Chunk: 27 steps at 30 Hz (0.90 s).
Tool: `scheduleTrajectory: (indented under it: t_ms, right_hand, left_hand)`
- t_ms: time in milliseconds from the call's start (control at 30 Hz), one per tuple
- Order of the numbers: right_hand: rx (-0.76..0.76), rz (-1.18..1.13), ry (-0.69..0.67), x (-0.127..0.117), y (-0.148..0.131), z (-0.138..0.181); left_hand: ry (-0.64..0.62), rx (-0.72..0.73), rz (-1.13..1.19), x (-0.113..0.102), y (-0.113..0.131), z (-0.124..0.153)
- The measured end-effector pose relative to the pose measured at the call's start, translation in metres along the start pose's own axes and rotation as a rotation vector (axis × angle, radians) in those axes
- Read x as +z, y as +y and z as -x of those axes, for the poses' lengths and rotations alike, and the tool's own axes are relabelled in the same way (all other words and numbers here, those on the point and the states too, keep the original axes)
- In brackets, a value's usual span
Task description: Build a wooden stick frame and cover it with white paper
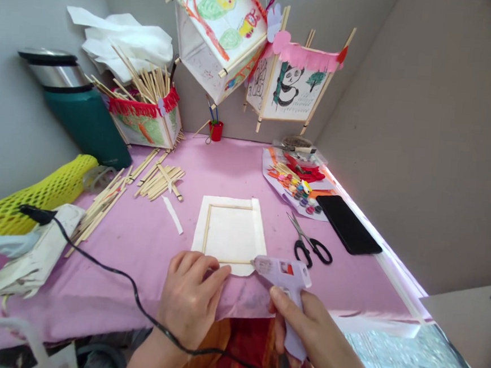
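My right hand [302, 322] grips the handle of a lilac glue gun [277, 267]. The gun's nozzle points left, at the lower right corner of a square frame of thin wooden sticks [207, 229]. That frame lies flat on a sheet of white paper [233, 234], whose edges stick out around it. At the sheet's lower left, my left hand [192, 293] is closed, with bent fingers and thumb on the paper's near edge; its fingertips are partly hidden. A black cord [138, 300] runs across my left wrist toward the gun.
Scissors [302, 242] and a black phone [348, 223] lie right, below small paint pots [302, 194]. Sticks [161, 180] and a paper strip [172, 215] lie left. Behind stand a teal bottle [89, 118] and stick-filled box [144, 122]; paper lanterns [295, 91] hang above.
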State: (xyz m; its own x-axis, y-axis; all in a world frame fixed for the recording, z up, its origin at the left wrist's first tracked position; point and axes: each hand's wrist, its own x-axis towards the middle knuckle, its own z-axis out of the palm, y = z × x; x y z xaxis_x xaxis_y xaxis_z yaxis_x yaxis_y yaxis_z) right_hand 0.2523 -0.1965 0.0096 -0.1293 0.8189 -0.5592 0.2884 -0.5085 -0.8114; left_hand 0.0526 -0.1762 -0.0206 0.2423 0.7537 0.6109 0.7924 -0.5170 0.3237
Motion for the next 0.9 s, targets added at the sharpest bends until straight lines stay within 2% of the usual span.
scheduleTrajectory:
  t_ms: [400,767,900]
  right_hand:
    - [-0.027,0.050,-0.103,0.019,-0.007,-0.007]
    - [-0.025,0.106,-0.159,0.038,-0.023,-0.012]
    - [-0.084,0.095,-0.189,0.046,-0.022,-0.015]
  left_hand:
    - [0.048,-0.082,-0.084,-0.009,-0.016,0.012]
    - [0.019,-0.192,-0.010,-0.015,-0.018,0.018]
    - [0.027,-0.193,-0.005,-0.014,-0.021,0.020]
